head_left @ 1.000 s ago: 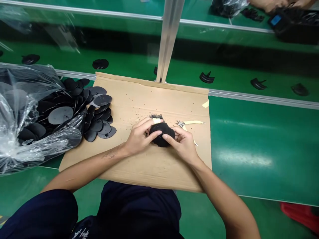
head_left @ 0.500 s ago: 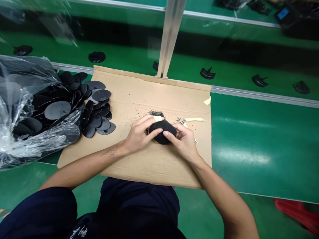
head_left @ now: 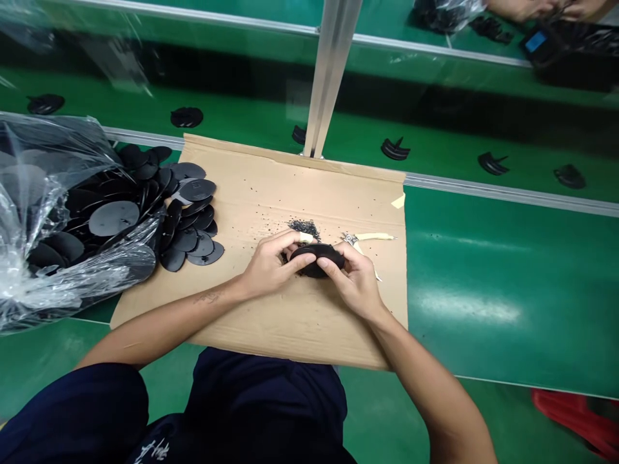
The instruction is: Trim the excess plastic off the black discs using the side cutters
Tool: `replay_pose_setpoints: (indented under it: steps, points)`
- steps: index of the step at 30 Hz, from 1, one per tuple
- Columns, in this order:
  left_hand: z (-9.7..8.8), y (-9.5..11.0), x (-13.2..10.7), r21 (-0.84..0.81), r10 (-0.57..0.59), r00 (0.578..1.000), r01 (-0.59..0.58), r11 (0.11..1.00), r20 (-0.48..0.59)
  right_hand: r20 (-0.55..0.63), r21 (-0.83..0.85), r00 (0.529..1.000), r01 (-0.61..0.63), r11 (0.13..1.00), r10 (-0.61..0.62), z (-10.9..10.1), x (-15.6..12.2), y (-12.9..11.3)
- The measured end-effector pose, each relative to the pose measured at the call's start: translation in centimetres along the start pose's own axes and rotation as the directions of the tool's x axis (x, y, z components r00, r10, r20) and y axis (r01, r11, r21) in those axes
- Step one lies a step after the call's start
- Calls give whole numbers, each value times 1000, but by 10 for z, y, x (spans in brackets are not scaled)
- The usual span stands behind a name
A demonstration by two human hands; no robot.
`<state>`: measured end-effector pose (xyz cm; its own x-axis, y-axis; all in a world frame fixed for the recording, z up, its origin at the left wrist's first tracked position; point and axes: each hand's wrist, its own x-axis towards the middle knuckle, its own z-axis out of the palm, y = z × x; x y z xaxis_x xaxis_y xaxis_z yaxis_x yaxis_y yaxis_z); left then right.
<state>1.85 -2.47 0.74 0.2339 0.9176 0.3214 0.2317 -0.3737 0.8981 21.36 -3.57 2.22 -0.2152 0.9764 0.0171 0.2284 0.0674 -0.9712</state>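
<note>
Between my two hands, over the cardboard sheet [head_left: 242, 322], is a black oval plastic disc [head_left: 316, 265], tilted so that it looks narrow. My left hand [head_left: 273, 261] grips its left side, thumb on the near face and a pale wrap on one finger. On the right side, my right hand [head_left: 355, 274] pinches it with thumb and fingers. Small black plastic scraps [head_left: 304, 226] lie heaped just beyond my fingers. A pair of yellow-handled nippers [head_left: 372, 236] rests beside my right hand, one handle partly hidden by it.
At left a clear plastic bag [head_left: 72, 283] spills many black oval discs [head_left: 186, 238] onto the cardboard. Behind stands a metal post [head_left: 329, 84], with black parts [head_left: 395, 149] spaced along a green surface. Another person's hands [head_left: 527, 8] show at top right. A red object [head_left: 575, 415] is low right.
The disc has tipped, so its face now looks narrower. Both hands stay on it. Another person's hands have come into sight at the top right, and the camera has shifted slightly.
</note>
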Motion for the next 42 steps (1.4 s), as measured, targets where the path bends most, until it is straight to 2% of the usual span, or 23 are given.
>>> replay_pose_setpoints:
  steps: [2, 8, 12, 15, 19, 24, 29, 36, 42]
  points:
    - [0, 0, 1, -46, -24, 1000, 25, 999, 16, 4, -32, 999, 34, 999, -34, -1, -1, 1]
    - [-4, 3, 2, 78, 84, 996, -85, 993, 5, 13, -163, 994, 112, 980, -111, -2, -3, 0]
    - [-5, 3, 4, 33, 116, 993, -117, 993, 33, 34, -210, 980, 201, 957, -198, -3, -4, -1]
    - [-8, 3, 6, -2, 205, 976, -205, 979, 71, 52, -197, 956, 294, 935, -290, -3, -4, -1]
    - [-12, 5, 8, 10, 301, 948, -303, 953, 104, 65, -210, 936, 352, 912, -347, -2, -4, -1]
    - [-14, 6, 7, 53, 377, 924, -380, 923, 58, 97, -229, 912, 409, 883, -398, -3, -4, 1]
    - [-15, 5, 6, 54, 394, 915, -399, 915, 81, 106, -230, 888, 459, 858, -447, -4, -3, 1]
    - [-14, 7, 5, 53, 455, 890, -456, 888, 31, 134, -197, 870, 492, 848, -474, -5, 0, 0]
    - [-16, 7, 6, 27, 361, 921, -368, 929, 147, 120, -185, 880, 475, 861, -460, -2, -2, 5]
